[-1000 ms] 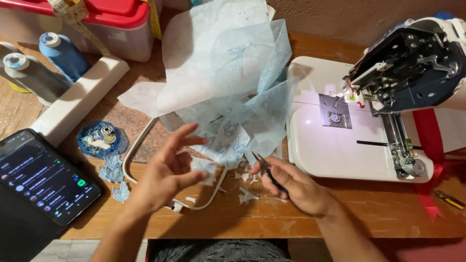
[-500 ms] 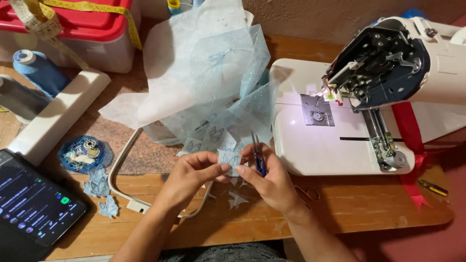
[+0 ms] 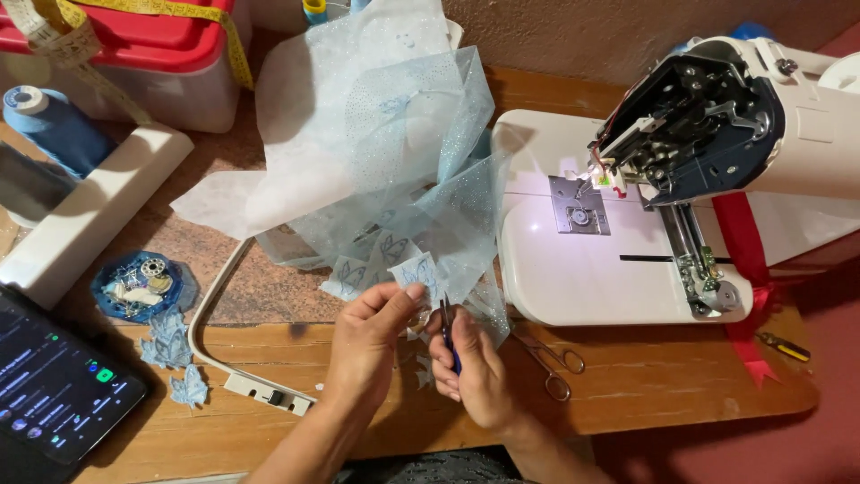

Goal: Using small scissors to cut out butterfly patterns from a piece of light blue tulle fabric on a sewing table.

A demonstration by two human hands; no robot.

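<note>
My left hand (image 3: 369,339) pinches a small pale-blue embroidered fabric piece (image 3: 418,271) at the lower edge of a heap of glittery light-blue fabric and white backing (image 3: 376,143). My right hand (image 3: 475,372) is closed around small blue-handled scissors (image 3: 446,324), their blades pointing up right beside the pinched piece. Both hands meet just above the wooden table's front edge, left of the sewing machine base.
A white sewing machine (image 3: 699,152) with a lit needle plate fills the right. Metal scissors (image 3: 548,358) lie by its base. An embroidery hoop frame (image 3: 235,367), cut blue patches (image 3: 170,345), a bobbin dish (image 3: 136,285), a tablet (image 3: 54,394), thread cones (image 3: 54,125) and a red-lidded box (image 3: 134,54) sit left.
My hands came together: the left, open a second ago, now pinches the fabric piece, and the right brought the scissors up to it. The view shifted left to right.
</note>
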